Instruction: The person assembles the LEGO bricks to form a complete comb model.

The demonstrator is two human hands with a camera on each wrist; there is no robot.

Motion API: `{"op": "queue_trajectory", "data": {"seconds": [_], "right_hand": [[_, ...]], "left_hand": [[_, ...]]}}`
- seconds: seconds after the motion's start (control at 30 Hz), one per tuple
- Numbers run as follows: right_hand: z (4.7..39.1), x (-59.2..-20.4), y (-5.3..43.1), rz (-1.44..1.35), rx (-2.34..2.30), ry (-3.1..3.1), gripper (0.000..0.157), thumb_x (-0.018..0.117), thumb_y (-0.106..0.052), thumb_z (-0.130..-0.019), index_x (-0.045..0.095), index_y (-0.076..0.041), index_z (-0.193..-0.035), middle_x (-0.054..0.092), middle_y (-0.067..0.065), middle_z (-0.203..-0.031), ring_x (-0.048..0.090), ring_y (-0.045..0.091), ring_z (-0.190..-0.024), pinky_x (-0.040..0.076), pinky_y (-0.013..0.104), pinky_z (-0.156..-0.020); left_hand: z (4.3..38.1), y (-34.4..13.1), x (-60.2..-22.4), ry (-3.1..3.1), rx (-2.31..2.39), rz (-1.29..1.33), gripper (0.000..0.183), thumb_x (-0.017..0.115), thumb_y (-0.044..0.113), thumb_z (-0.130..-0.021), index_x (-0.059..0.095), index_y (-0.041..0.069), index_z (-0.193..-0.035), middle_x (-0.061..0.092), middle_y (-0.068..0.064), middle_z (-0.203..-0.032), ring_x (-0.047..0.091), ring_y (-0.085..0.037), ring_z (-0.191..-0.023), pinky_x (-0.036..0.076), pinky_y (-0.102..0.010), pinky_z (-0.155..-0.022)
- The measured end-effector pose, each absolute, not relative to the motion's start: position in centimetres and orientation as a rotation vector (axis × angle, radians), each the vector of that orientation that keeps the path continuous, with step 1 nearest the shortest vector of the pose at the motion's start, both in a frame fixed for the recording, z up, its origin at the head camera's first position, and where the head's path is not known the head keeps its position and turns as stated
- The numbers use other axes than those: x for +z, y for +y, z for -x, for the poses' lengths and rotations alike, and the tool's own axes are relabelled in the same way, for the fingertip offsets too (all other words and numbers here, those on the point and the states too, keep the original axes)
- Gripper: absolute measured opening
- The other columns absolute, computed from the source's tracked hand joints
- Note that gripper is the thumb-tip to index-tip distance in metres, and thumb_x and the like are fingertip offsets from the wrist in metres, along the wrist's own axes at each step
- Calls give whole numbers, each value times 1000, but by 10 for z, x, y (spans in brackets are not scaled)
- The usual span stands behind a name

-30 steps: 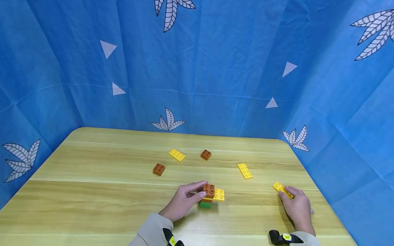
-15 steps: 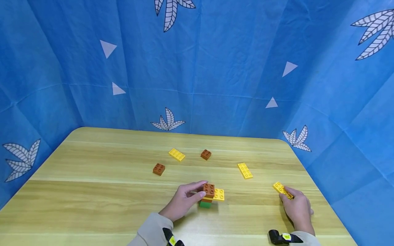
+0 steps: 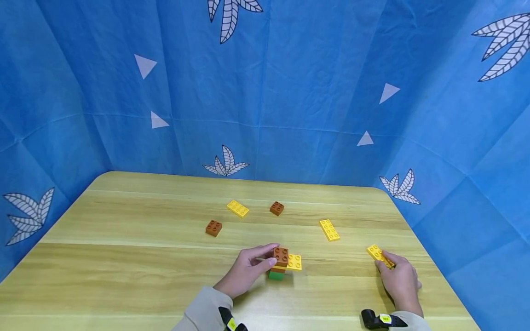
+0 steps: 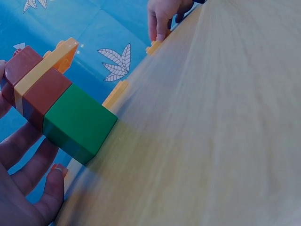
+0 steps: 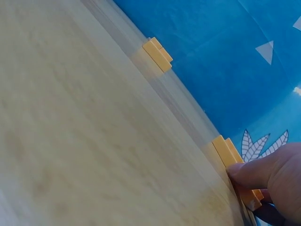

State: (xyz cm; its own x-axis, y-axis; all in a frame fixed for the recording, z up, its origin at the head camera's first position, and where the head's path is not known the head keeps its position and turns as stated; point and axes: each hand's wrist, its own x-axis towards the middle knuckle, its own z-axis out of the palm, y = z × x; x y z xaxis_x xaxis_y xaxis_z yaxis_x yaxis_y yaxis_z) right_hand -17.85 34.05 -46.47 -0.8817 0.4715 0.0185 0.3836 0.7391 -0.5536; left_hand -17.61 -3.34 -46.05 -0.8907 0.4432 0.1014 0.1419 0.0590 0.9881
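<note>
Near the table's front middle, my left hand [image 3: 246, 271] grips a small stack of toy building bricks by its upper part. A green brick [image 4: 80, 122] forms the base, standing on the table. Above it come a brown brick [image 4: 47, 96], a yellow flat brick [image 3: 295, 262] jutting out to the right, and another brown brick [image 3: 281, 255] on top. Over on the right, my right hand [image 3: 400, 280] pinches the near end of a second yellow flat brick [image 3: 374, 251] between thumb and fingers. That brick lies on the table in the right wrist view.
Beyond the hands lie two loose brown bricks [image 3: 213, 228] and two loose yellow flat bricks [image 3: 329, 230]. The wooden table [image 3: 124, 276] meets a blue curtain [image 3: 265, 92] at its back and sides.
</note>
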Motion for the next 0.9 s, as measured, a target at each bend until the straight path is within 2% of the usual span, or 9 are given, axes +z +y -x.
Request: {"op": "queue_trajectory", "data": {"seconds": [0.57, 0.9], "right_hand": [[180, -468, 342, 677, 818, -2779, 44, 62, -19, -90, 53, -3, -131, 44, 29, -135, 41, 49, -117, 28, 55, -77], [180, -466, 341, 671, 821, -2763, 43, 55, -20, -94, 51, 0, -132, 44, 31, -134, 40, 50, -118, 29, 57, -81]], "left_hand": [[176, -34, -460, 2106, 1915, -614, 46, 55, 31, -95, 50, 13, -137, 54, -5, -136, 53, -20, -118, 46, -27, -92], [177, -33, -461, 2112, 1920, -607, 45, 55, 31, -95, 50, 14, -137, 56, -1, -133, 54, -18, -117, 46, -27, -91]]}}
